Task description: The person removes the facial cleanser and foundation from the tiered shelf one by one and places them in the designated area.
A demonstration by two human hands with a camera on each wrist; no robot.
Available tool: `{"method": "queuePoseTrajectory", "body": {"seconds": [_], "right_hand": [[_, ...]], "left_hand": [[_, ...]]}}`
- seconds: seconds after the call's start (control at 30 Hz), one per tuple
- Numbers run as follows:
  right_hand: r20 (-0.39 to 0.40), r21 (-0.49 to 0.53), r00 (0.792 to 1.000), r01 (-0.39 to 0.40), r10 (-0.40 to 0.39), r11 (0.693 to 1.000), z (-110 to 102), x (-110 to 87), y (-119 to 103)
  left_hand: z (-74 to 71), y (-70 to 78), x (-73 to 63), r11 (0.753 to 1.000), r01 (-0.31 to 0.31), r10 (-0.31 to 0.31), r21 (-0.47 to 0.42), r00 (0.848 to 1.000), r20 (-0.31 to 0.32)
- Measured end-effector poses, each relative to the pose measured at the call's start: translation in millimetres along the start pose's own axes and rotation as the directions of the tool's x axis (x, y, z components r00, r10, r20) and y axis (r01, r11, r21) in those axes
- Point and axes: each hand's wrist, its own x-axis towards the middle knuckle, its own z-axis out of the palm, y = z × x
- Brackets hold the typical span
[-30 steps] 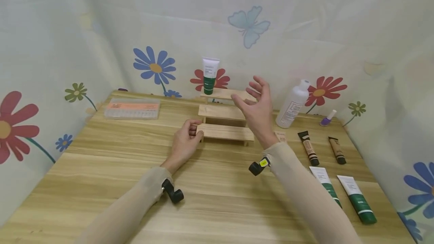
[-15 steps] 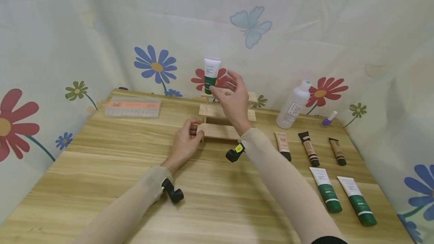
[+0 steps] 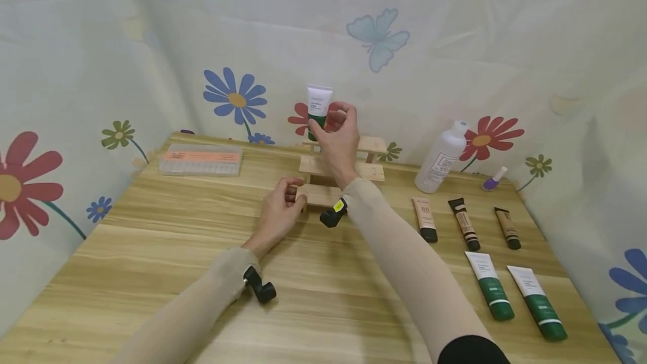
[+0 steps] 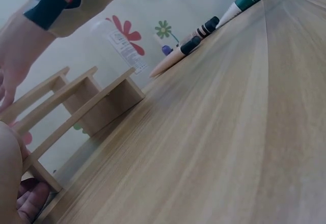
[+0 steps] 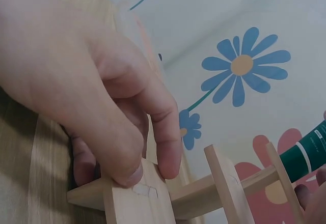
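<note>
A three-step wooden display rack (image 3: 371, 171) stands at the back middle of the table. On its top step a white-and-green squeeze tube (image 3: 319, 100) stands upright on its cap. My right hand (image 3: 340, 142) holds the tube's green lower part, thumb in front and fingers curled behind. In the right wrist view the tube's green end (image 5: 308, 152) shows beside the top step. My left hand (image 3: 279, 206) grips the left end of the lowest step. Seen from the right wrist, that left hand (image 5: 117, 91) has its thumb and a finger over the step's end.
At the back left lies a clear flat case (image 3: 199, 162) with an orange label. Right of the rack stand a white bottle (image 3: 441, 159) and a purple nail polish (image 3: 494, 180). Nearer lie a BB cream tube (image 3: 423, 218), two brown tubes (image 3: 464, 223) and two white-and-green tubes (image 3: 489, 285).
My right hand has moved left from above the rack's right side to the tube on the top step and taken hold of it. The left hand stays on the lowest step.
</note>
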Motion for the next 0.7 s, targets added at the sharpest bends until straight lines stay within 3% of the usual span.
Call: {"method": "queuePoseTrajectory", "body": {"seconds": [0.23,0.7], "right_hand": [[0.015,-0.036,1.000,0.009,-0.009,0.999,10,1.4,3],[0.010,-0.046,0.999,0.034,-0.034,0.998,-6,-1.1,1]], "left_hand": [[-1.0,3.5,-1.6,1.000,0.004,-0.004,0.005,1.000,0.004],[-0.2,0.7,-1.2,1.000,0.006,-0.006,0.002,1.000,-0.004]]}}
